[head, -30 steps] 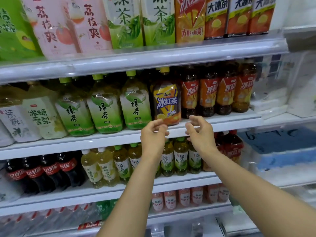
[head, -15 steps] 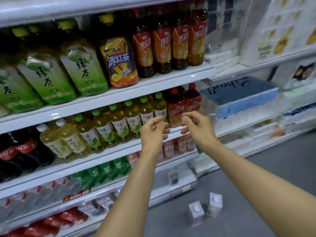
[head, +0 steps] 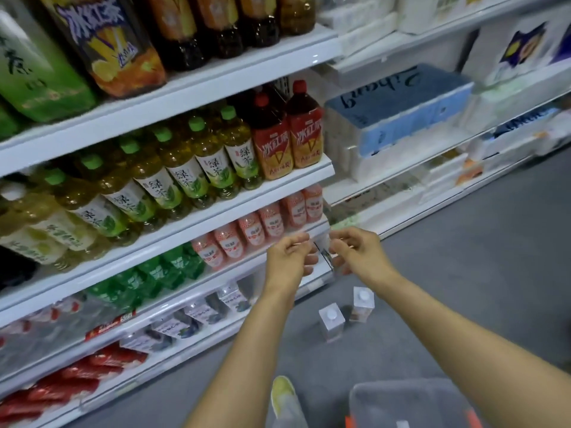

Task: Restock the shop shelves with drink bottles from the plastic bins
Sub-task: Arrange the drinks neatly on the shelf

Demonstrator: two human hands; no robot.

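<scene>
1. The top shelf [head: 185, 97], toward 11 o'clock, carries large tea bottles [head: 117, 47] in a row.
2. The next shelf [head: 216, 210], 10 o'clock, carries green-capped bottles [head: 182, 171], with two red-capped bottles [head: 290, 143] at its 3 o'clock end.
3. The grey floor [head: 463, 288], 4 o'clock, has two white cartons [head: 332, 322] standing upright and a plastic bin [head: 411, 406] at 6 o'clock.

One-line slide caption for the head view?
Empty, loosely curled left hand and right hand hover before the pink bottles; two white cartons stand on the floor.
</scene>
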